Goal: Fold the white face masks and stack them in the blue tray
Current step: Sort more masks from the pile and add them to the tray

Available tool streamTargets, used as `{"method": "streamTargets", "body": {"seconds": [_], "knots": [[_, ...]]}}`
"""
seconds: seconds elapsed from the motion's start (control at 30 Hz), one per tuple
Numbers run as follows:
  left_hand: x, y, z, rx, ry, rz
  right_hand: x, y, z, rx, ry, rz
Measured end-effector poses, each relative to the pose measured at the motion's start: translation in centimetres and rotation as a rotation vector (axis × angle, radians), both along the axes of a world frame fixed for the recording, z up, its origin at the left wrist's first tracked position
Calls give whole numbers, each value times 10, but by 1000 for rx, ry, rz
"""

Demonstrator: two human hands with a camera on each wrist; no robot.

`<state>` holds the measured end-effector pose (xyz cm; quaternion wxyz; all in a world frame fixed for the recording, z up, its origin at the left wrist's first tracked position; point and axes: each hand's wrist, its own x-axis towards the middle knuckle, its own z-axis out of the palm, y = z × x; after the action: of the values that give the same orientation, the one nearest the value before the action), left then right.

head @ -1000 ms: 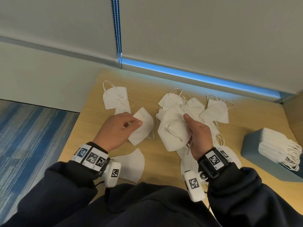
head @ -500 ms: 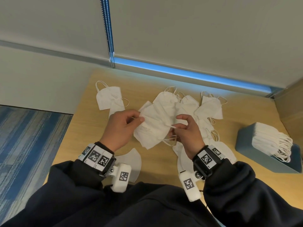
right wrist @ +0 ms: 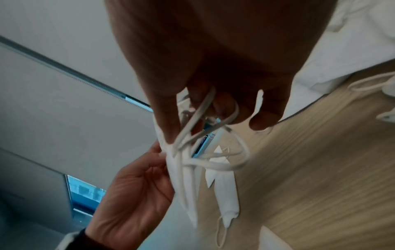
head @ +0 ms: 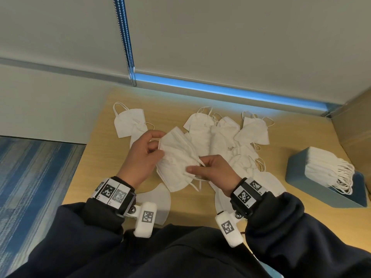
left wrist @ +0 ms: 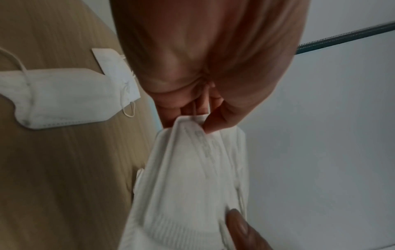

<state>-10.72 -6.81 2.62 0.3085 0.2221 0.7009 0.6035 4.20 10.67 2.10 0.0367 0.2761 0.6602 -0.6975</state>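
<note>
Both hands hold a bunch of white masks (head: 176,159) above the wooden table (head: 96,169). My left hand (head: 144,155) pinches the bunch's left edge (left wrist: 192,125) between thumb and fingers. My right hand (head: 208,171) grips its right edge with the ear loops (right wrist: 205,121) hooked through the fingers. Loose white masks (head: 226,133) lie in a pile behind the hands. The blue tray (head: 297,173) stands at the right with a stack of folded masks (head: 325,167) in it.
Two masks (head: 129,123) lie apart at the table's far left, and another one (head: 158,201) lies by my left wrist. More masks (head: 269,181) lie beside my right wrist. A bead cord (head: 126,43) hangs at the wall. Blue carpet (head: 30,187) lies beyond the table's left edge.
The hands came together: each held its own mask a second ago, and now both hold one bunch between them, drawn slightly nearer to me.
</note>
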Motion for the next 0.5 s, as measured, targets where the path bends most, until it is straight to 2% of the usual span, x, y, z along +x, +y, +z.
{"method": "streamTargets", "body": {"seconds": [0.07,0.13,0.23,0.3,0.33,0.43,0.5], "knots": [[-1,-1,-6,-12,4,4,4,10,-8,98,-23,-99],[0,-2,-12,-28,-2,13,8,19,-11,76,-5,-223],[8,5,-19,-39,-57,-24,16,24,-5,-222,114,-404],[18,13,-22,-35,-69,-30,18,22,4,-330,139,-421],[21,17,-22,-27,-72,-22,20,22,6,-281,111,-404],[27,28,-19,-14,-74,-7,29,32,8,56,-26,-288],[30,35,-16,-19,-58,-53,37,40,9,161,-43,-226]]}}
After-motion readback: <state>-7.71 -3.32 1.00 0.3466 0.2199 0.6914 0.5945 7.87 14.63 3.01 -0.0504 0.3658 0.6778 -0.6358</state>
